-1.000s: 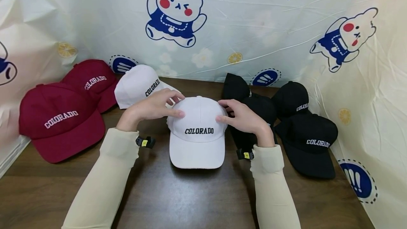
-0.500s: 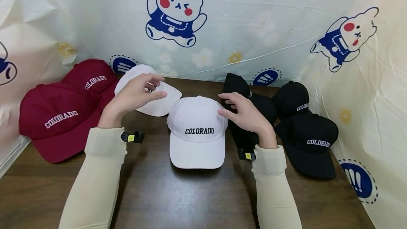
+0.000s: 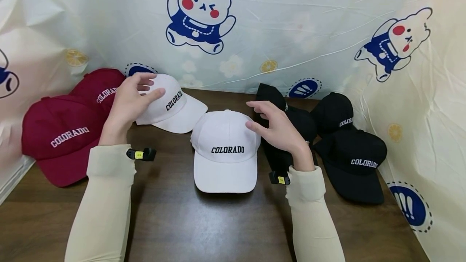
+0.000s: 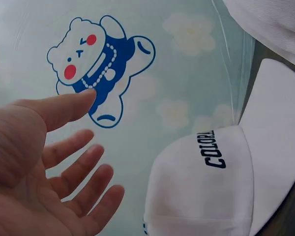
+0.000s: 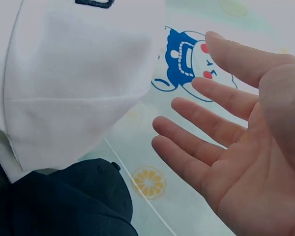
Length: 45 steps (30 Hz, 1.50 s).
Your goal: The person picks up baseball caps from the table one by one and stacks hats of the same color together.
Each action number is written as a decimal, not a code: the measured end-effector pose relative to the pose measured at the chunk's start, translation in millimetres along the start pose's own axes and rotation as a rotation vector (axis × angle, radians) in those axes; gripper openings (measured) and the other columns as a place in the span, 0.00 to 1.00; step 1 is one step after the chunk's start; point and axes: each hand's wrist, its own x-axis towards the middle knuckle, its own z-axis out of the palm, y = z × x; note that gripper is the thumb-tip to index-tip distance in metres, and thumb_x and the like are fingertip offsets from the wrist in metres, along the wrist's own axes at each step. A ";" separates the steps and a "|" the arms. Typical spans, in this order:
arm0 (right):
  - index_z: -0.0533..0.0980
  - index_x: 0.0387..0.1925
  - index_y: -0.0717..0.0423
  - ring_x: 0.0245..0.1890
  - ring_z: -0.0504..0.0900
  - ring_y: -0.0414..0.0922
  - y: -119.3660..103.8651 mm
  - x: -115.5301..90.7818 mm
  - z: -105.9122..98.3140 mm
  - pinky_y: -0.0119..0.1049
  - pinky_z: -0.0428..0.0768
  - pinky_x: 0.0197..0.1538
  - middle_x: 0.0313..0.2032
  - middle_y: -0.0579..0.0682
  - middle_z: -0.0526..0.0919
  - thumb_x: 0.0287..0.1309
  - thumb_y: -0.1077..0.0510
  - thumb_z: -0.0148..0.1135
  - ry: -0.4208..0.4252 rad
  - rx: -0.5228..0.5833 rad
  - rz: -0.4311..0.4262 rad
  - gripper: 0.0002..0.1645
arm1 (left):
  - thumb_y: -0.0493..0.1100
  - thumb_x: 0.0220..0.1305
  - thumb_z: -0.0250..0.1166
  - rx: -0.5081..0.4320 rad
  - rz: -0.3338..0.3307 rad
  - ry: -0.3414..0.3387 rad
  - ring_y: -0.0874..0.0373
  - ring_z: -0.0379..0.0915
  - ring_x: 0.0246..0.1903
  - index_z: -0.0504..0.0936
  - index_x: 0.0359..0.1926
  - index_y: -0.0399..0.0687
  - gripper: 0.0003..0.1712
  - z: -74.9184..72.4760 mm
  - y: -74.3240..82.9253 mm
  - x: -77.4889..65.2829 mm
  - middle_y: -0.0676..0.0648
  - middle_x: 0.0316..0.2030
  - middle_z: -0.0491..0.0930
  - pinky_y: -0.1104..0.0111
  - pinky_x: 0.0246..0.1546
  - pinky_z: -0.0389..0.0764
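Note:
A white baseball cap [image 3: 226, 136] with black COLORADO lettering sits in the middle of the wooden table, brim toward me. My right hand [image 3: 280, 128] hovers at its right side, thumb overlapping the crown's edge in the head view; the right wrist view shows its fingers [image 5: 196, 132] spread, holding nothing. Farther back to the left stands a second white cap [image 3: 174, 110], brim pointing right. My left hand [image 3: 125, 104] is in front of that cap's left side and hides part of it. Its fingers [image 4: 76, 174] are relaxed and empty in the left wrist view.
Two maroon caps [image 3: 69, 128] overlap at the left, the rear one partly behind my left hand. Several black caps [image 3: 351, 161] are grouped at the right, some behind my right hand. A printed curtain [image 3: 262, 23] rises behind the wooden table [image 3: 214, 229].
My left hand has left the middle white cap and moved left to the rear white cap. My right hand has eased slightly off the crown. The caps have stayed in place.

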 end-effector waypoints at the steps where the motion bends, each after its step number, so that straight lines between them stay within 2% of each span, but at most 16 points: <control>1: 0.66 0.65 0.50 0.59 0.68 0.44 -1.2 0.5 0.3 0.47 0.69 0.60 0.61 0.46 0.68 0.62 0.49 0.63 0.000 -0.006 -0.008 0.32 | 0.57 0.62 0.64 -0.012 -0.025 0.016 0.46 0.64 0.56 0.66 0.66 0.54 0.34 -0.8 -2.2 0.6 0.42 0.58 0.69 0.49 0.52 0.71; 4: 0.65 0.65 0.50 0.59 0.67 0.43 -4.7 1.5 1.0 0.45 0.69 0.61 0.61 0.46 0.68 0.62 0.49 0.63 0.003 -0.023 -0.024 0.33 | 0.58 0.62 0.63 -0.053 -0.099 0.050 0.46 0.61 0.58 0.65 0.67 0.55 0.35 -2.6 -9.6 2.6 0.43 0.61 0.65 0.52 0.54 0.70; 8: 0.65 0.66 0.50 0.59 0.67 0.41 -9.1 2.0 1.9 0.43 0.68 0.61 0.61 0.46 0.68 0.61 0.50 0.63 0.010 -0.024 -0.047 0.33 | 0.60 0.62 0.62 -0.098 -0.192 0.060 0.46 0.54 0.62 0.59 0.70 0.57 0.40 -3.8 -21.3 4.2 0.43 0.66 0.57 0.53 0.56 0.69; 12: 0.64 0.66 0.50 0.60 0.66 0.44 -12.5 2.6 4.4 0.44 0.68 0.61 0.61 0.46 0.67 0.61 0.50 0.64 0.007 -0.013 -0.075 0.34 | 0.62 0.61 0.62 -0.117 -0.257 0.059 0.45 0.48 0.64 0.52 0.73 0.55 0.45 -2.4 -34.4 5.6 0.42 0.68 0.50 0.53 0.59 0.66; 15: 0.64 0.66 0.50 0.61 0.66 0.45 -14.1 3.4 7.1 0.43 0.68 0.61 0.62 0.44 0.66 0.61 0.49 0.63 -0.003 -0.019 -0.090 0.34 | 0.63 0.61 0.62 -0.154 -0.302 0.050 0.44 0.48 0.65 0.48 0.73 0.55 0.49 0.3 -43.8 7.7 0.41 0.70 0.48 0.52 0.61 0.63; 20: 0.63 0.67 0.49 0.62 0.63 0.39 -16.2 4.7 10.8 0.41 0.67 0.61 0.63 0.43 0.65 0.61 0.48 0.64 -0.014 -0.039 -0.103 0.35 | 0.66 0.59 0.62 -0.230 -0.378 0.009 0.44 0.48 0.65 0.43 0.74 0.53 0.54 4.3 -57.4 12.7 0.40 0.70 0.47 0.50 0.64 0.57; 27: 0.63 0.67 0.46 0.62 0.62 0.36 -19.0 6.0 14.7 0.42 0.67 0.61 0.63 0.41 0.65 0.60 0.48 0.65 -0.026 -0.036 -0.106 0.36 | 0.67 0.59 0.61 -0.315 -0.411 -0.047 0.44 0.49 0.64 0.43 0.74 0.44 0.56 7.4 -71.3 14.1 0.37 0.69 0.49 0.50 0.66 0.52; 34: 0.64 0.66 0.47 0.60 0.64 0.35 -20.7 6.8 16.4 0.41 0.68 0.60 0.62 0.42 0.67 0.60 0.50 0.65 -0.029 -0.028 -0.116 0.35 | 0.69 0.58 0.60 -0.363 -0.440 -0.082 0.44 0.46 0.65 0.46 0.73 0.47 0.55 9.4 -81.5 16.4 0.39 0.70 0.47 0.47 0.66 0.49; 40: 0.65 0.65 0.47 0.60 0.64 0.37 -19.2 6.8 17.0 0.42 0.69 0.60 0.62 0.43 0.68 0.60 0.50 0.65 -0.027 -0.034 -0.121 0.34 | 0.68 0.58 0.61 -0.364 -0.428 -0.121 0.44 0.45 0.66 0.49 0.73 0.45 0.54 9.1 -78.0 17.7 0.39 0.71 0.46 0.48 0.66 0.50; 45: 0.65 0.65 0.47 0.60 0.66 0.42 -19.2 6.8 16.9 0.43 0.69 0.60 0.62 0.44 0.68 0.60 0.50 0.65 -0.027 -0.034 -0.126 0.33 | 0.66 0.58 0.62 -0.377 -0.402 -0.103 0.46 0.48 0.64 0.57 0.69 0.45 0.48 7.2 -70.6 17.9 0.41 0.69 0.49 0.49 0.65 0.52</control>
